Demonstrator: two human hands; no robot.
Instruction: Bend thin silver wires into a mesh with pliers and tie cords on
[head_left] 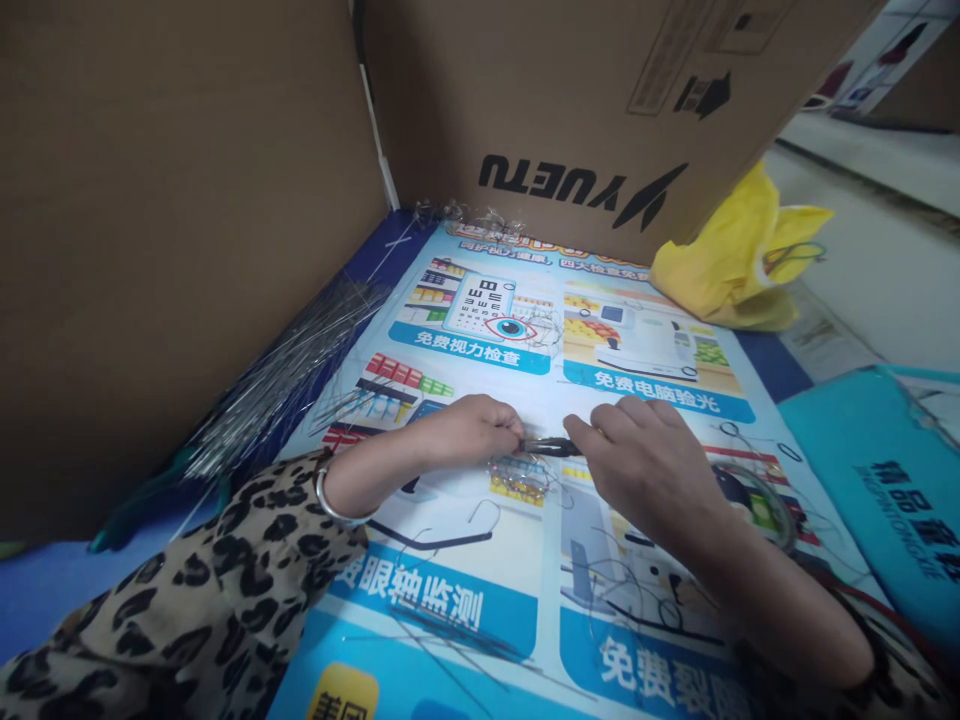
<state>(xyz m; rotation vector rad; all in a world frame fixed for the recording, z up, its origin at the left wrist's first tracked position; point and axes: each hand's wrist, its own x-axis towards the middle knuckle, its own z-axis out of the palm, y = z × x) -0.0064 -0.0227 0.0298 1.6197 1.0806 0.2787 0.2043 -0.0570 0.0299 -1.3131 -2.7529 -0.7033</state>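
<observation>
We pinch a small wire piece (517, 472) in our left hand (472, 430) over the printed poster (480, 580), steadying it; our right hand (645, 455) grips dark pliers (551, 447) closed against it; loose wires (277, 385) lie within reach.

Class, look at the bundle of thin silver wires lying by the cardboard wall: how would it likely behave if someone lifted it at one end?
The bundle of wires looks loose and untied, so strands would probably slide apart. Each strand is very thin, so likely springy and light.
</observation>
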